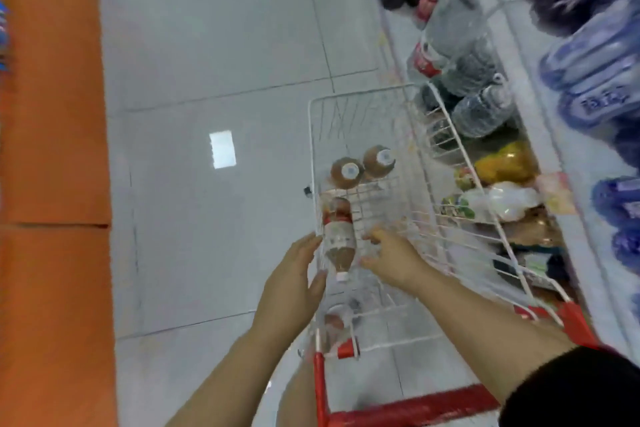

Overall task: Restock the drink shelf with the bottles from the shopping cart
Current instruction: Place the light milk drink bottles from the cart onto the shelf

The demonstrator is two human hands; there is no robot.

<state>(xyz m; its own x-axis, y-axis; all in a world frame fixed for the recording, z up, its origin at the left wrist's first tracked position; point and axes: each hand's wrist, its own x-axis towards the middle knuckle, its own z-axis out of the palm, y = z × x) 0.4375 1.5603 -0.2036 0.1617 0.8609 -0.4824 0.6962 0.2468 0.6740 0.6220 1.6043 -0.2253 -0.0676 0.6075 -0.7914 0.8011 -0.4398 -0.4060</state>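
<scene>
A white wire shopping cart [460, 163] with a red handle stands in front of me. Two brown drink bottles [347, 172] [379, 157] stand upright in its basket. A third bottle [339, 236], red-labelled with brown drink, lies tilted at the cart's near left side, cap toward me. My left hand [294, 281] is at that bottle's left side, fingers straight and thumb close to the neck. My right hand [391, 253] is just right of the bottle, fingers spread and loosely bent, gripping nothing. A blurred bottle [337, 317] lies lower in the cart.
The drink shelf [540, 114] runs along the right, with large water bottles [481, 111], red-labelled cola bottles [427, 59] and blue packs [595, 80]. Yellow and white bags [502, 166] lie beside the cart. An orange counter [52, 184] lines the left. Grey tiled floor [207, 80] lies between.
</scene>
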